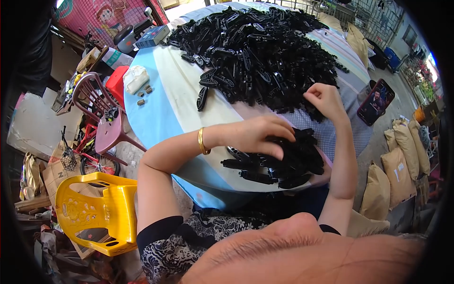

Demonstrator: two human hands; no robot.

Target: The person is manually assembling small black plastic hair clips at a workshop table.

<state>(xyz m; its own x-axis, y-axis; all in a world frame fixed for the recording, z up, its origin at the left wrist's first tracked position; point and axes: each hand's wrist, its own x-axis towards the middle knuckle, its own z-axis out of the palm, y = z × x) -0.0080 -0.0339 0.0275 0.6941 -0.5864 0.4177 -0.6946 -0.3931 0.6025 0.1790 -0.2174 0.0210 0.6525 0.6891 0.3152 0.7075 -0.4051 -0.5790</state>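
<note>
A big heap of black plastic pieces (250,52), many long with rounded ends and cut-out slots, covers the far side of the round table (163,102). A smaller pile of long black plastic pieces (298,163) lies at the near edge. Over this near pile is my left hand (257,135), its fingers curved and the thumb apart, black pieces showing between them. My right hand (327,100) is at the right edge of the big heap, thumb and fingertips pinched together. Whatever is in that pinch is too small or hidden to make out.
A phone (376,102) leans against a cup (365,91) at right. On the table's left lie a white bag (136,79), small brown bits (141,102) and a blue box (152,37). A yellow chair (94,213), pink chair (111,135) and brown sacks (398,173) surround it.
</note>
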